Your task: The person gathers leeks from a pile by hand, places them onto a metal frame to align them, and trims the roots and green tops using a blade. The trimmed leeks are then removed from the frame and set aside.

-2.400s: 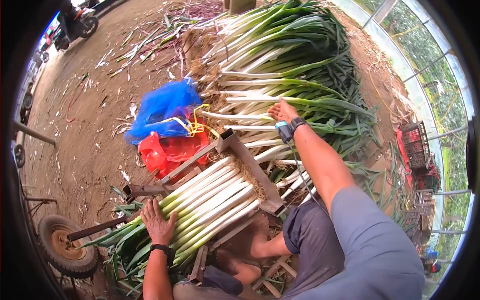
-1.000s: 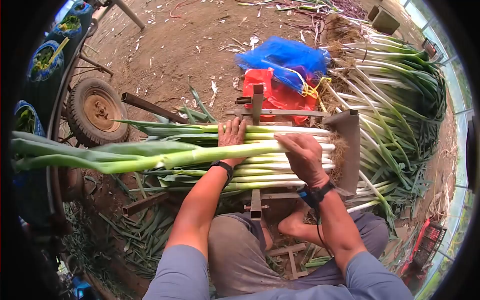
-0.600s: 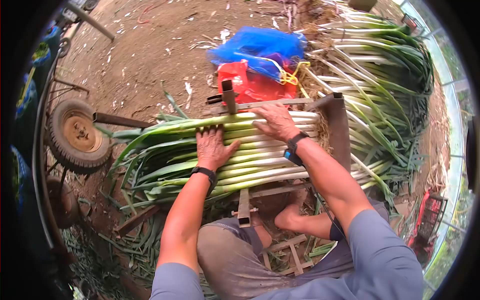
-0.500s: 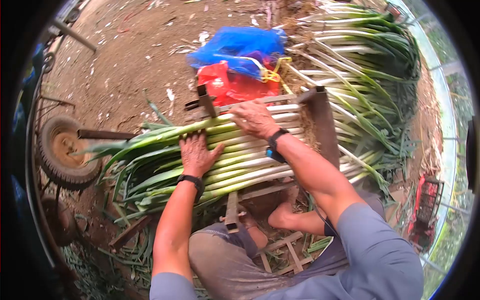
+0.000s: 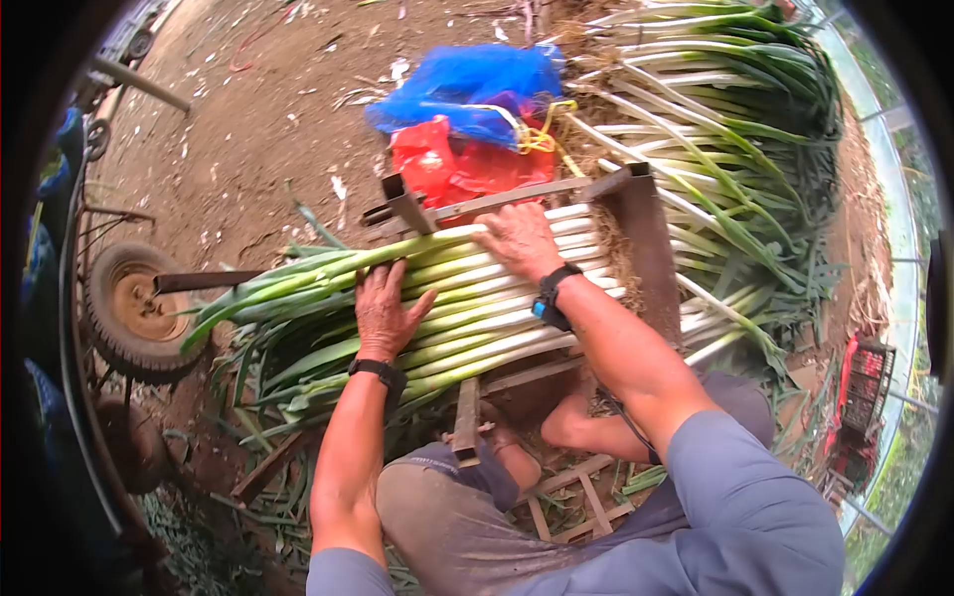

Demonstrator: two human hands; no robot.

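The leeks [image 5: 487, 313] lie side by side in the metal frame [image 5: 648, 248], root ends next to its end plate; the left hand [image 5: 386, 313] rests palm down on the green section, fingers and thumb spread wide; the right hand [image 5: 522, 238] lies over the pale section at the far edge, and whether it grips a stalk cannot be told; a far post [image 5: 405, 204] and a near post [image 5: 467, 422] flank the row; beyond the frame lie a red bag [image 5: 422, 159], a blue net [image 5: 467, 84] and a yellow cord [image 5: 542, 136]; a leek pile [image 5: 735, 129] occupies the right; a wheel [image 5: 144, 308] stands near the leaf ends.
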